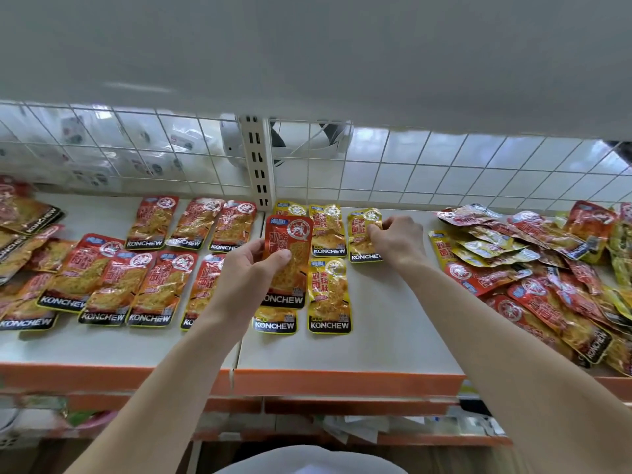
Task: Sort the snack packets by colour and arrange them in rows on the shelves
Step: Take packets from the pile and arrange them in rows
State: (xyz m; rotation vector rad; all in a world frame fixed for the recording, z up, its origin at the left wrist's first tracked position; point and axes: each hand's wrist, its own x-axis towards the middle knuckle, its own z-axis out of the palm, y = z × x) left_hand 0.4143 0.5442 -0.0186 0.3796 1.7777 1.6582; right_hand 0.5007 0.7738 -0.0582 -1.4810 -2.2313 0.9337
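Mid-sort here. The right hand (398,237) has its fingertips pinched on a yellow packet (362,234) lying third in the back yellow row on the shelf (393,330). The left hand (253,265) grips a red packet (289,254) up over the yellow ones, so I'd guess it goes left next, to the red rows (147,268). A mixed pile (547,268) sits on the right. Every packet says KONCHEW; I can't make out the Chinese print.

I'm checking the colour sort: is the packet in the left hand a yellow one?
No, the left hand grips a red packet, while the right hand pinches a yellow packet on the shelf.
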